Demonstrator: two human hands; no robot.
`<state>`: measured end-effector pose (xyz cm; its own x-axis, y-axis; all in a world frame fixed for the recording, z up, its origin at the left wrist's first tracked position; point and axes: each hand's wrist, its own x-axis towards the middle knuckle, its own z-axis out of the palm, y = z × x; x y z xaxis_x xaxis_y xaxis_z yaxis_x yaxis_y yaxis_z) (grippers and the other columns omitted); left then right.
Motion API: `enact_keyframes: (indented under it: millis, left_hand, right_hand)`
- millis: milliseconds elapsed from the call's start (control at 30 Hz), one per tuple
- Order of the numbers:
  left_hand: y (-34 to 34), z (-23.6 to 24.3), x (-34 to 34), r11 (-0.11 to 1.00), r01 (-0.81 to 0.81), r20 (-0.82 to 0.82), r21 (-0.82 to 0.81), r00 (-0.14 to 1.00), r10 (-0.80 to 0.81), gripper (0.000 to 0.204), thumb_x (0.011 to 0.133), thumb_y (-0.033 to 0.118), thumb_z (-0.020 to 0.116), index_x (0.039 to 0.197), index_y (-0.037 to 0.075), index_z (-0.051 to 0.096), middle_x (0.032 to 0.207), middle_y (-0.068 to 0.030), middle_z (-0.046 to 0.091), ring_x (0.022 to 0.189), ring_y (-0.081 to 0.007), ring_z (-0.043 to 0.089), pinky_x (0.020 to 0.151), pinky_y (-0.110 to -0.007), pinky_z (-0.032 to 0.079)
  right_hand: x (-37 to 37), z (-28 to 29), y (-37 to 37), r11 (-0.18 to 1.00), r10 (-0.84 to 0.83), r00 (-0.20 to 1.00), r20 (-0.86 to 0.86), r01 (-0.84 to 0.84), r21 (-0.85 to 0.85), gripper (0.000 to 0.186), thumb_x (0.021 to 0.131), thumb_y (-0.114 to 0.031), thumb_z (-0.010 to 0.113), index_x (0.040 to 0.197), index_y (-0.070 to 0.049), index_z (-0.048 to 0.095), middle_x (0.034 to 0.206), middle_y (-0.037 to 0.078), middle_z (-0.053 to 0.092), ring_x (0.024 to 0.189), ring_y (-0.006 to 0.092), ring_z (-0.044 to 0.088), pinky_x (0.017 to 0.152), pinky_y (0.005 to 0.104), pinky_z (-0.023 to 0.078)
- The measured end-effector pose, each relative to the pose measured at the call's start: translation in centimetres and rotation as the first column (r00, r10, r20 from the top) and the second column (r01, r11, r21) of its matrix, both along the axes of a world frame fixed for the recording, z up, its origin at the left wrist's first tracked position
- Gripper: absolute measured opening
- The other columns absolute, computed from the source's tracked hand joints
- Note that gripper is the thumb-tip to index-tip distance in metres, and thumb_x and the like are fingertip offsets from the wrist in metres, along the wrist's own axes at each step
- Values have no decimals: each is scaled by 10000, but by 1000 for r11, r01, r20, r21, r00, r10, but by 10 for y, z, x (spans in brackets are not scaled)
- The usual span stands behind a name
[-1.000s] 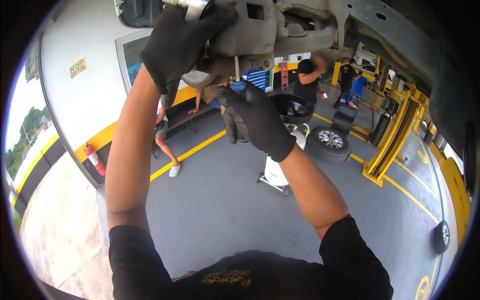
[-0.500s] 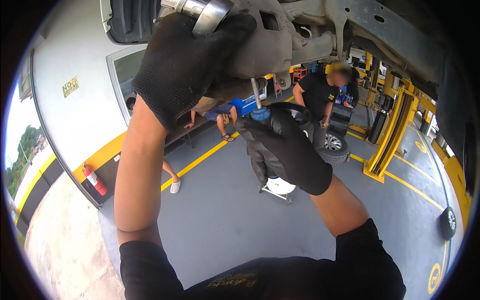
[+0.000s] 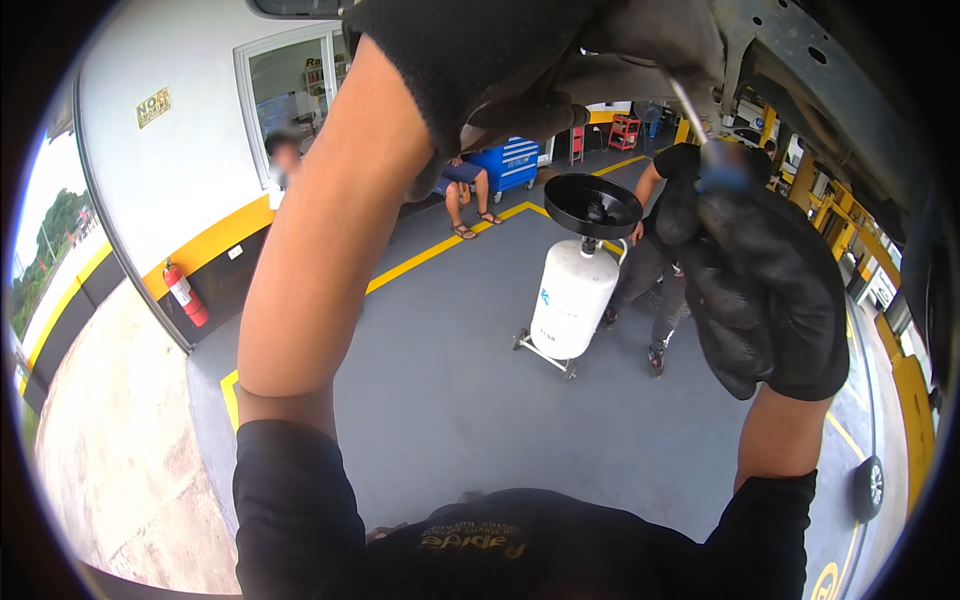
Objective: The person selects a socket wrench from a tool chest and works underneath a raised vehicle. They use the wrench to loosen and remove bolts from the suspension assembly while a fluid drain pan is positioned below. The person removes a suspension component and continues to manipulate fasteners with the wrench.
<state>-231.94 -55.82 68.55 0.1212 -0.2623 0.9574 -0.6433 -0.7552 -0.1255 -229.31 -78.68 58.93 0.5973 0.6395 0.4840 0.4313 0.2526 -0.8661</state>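
Note:
Overhead, my left hand [image 3: 490, 60] in a black knit glove reaches up against the vehicle's underside [image 3: 660, 50]. Its fingers are hidden at the top edge, so what it holds does not show. At the right, my right hand [image 3: 770, 270], in a black glove, is closed around the handle of a screwdriver [image 3: 688, 103]. The thin metal shaft slants up and left toward the underside parts. A blurred blue band shows at the top of the handle. Whether the tip touches a part is hidden.
A white wheeled oil drainer [image 3: 577, 300] with a black funnel pan [image 3: 592, 205] stands ahead. Behind it a co-worker [image 3: 655, 240] bends close. A blue tool cabinet [image 3: 507, 165], a seated person's legs [image 3: 468, 195], a fire extinguisher [image 3: 185, 295] and a tire [image 3: 870, 488] are around.
My right hand has moved right and slightly up with the screwdriver. My left hand has shifted up and right, taking the silver metal tool at it out of view. The oil drainer shows more fully.

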Motion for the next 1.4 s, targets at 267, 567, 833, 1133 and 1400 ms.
enact_keyframes:
  millis: [267, 567, 833, 1133, 1400]
  left_hand:
    - [-3, -24, -4, 982, 12, -58, -189, 998, -24, 223, 949, 198, 716, 1013, -13, 752, 789, -92, 714, 680, -126, 650, 627, -309, 515]
    - [24, -16, -18, 947, -278, 97, 160, 959, 265, 198, 906, 148, 759, 976, -34, 723, 903, -111, 734, 807, -174, 688, 694, -340, 543]
    - [18, -47, -6, 904, -132, -130, -407, 988, 86, 432, 858, 231, 826, 1160, -38, 676, 1059, -192, 733, 985, -262, 714, 842, -387, 558]
    - [22, -47, 15, 869, -335, -316, -365, 922, 223, 625, 819, 386, 859, 1250, -11, 642, 1133, -225, 726, 1067, -351, 700, 918, -438, 534]
    - [20, -54, 18, 861, -329, -164, -387, 944, 287, 524, 849, 384, 816, 1184, 5, 675, 1044, -233, 745, 994, -384, 721, 856, -461, 552]
  right_hand:
    - [59, -84, -56, 959, 25, 995, -97, -51, -279, 243, 956, -133, 679, 1125, 7, 574, 786, 65, 609, 565, 140, 597, 512, 288, 486]
    - [126, -53, 23, 882, -53, 998, -42, 67, 466, 229, 1021, -256, 651, 1165, -80, 626, 830, 48, 615, 584, 124, 527, 547, 295, 448]
    - [113, -18, 49, 852, 51, 998, -43, -21, 524, 278, 1009, -287, 664, 1150, -47, 655, 833, 80, 648, 588, 139, 523, 555, 323, 455]
    - [117, 34, -10, 892, 42, 999, 20, -46, 449, 232, 993, -264, 665, 1185, -137, 643, 808, 47, 615, 575, 113, 489, 554, 322, 419]
    - [112, 55, -11, 816, -48, 994, 100, -18, 577, 291, 1005, -255, 657, 1253, -104, 648, 818, 48, 633, 574, 94, 468, 566, 293, 396]
